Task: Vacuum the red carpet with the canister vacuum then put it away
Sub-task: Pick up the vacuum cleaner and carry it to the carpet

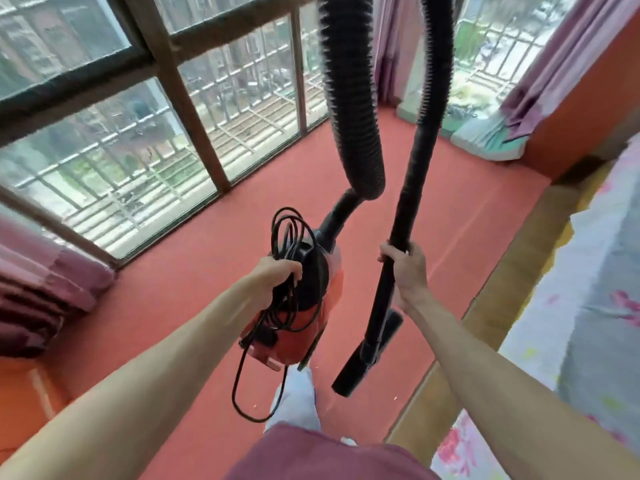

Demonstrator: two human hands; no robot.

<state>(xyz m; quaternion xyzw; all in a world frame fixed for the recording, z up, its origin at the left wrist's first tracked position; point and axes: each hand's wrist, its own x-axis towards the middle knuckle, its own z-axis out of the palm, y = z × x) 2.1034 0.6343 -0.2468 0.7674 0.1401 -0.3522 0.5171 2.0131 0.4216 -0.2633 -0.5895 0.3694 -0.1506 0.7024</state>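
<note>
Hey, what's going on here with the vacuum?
A person is carrying a red canister vacuum over the red carpet beside the window. The left hand grips it at the top together with the coiled power cord. The right hand holds the black wand, with the floor nozzle hanging below and the hose looping up out of view.

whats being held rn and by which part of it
Left grip holds the red and black canister vacuum, apparently by its top handle, plus the coiled black power cord. Right grip holds the black plastic wand midway, above its nozzle.
</note>
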